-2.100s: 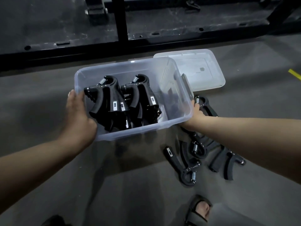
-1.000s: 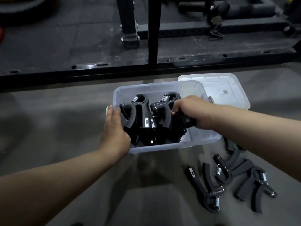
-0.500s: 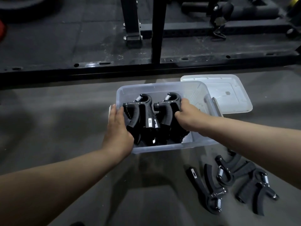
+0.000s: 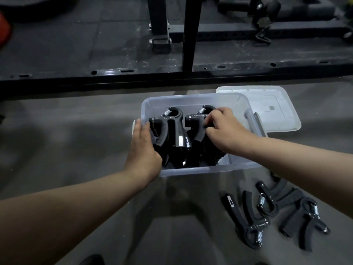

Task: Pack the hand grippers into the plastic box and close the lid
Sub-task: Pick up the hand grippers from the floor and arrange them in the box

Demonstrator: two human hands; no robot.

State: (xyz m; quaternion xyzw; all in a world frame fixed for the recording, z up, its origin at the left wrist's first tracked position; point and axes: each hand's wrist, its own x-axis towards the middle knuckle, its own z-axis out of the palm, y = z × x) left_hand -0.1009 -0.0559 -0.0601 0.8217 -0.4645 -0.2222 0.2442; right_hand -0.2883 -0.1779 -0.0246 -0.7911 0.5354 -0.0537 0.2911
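Note:
A clear plastic box (image 4: 191, 97) stands on the grey floor, lid off. Several black hand grippers (image 4: 172, 131) stand upright inside it, springs up. My left hand (image 4: 143, 150) holds the box's left wall, thumb inside and fingers outside. My right hand (image 4: 223, 129) reaches into the box, its fingers curled on the top of the right-hand gripper (image 4: 194, 119). The translucent lid (image 4: 267, 111) lies flat on the floor behind the box's right end. Three more grippers lie loose on the floor at the lower right (image 4: 246, 220), (image 4: 271, 199), (image 4: 303, 219).
A black steel rack upright (image 4: 191, 35) and its low base beam (image 4: 172, 77) run across the floor just behind the box. Dark rubber matting lies beyond it. A dark shoe tip (image 4: 91, 260) shows at the bottom edge.
My right hand left the box's right outer side, went into the box and now grips the right-hand gripper's top. My left hand stayed on the left wall.

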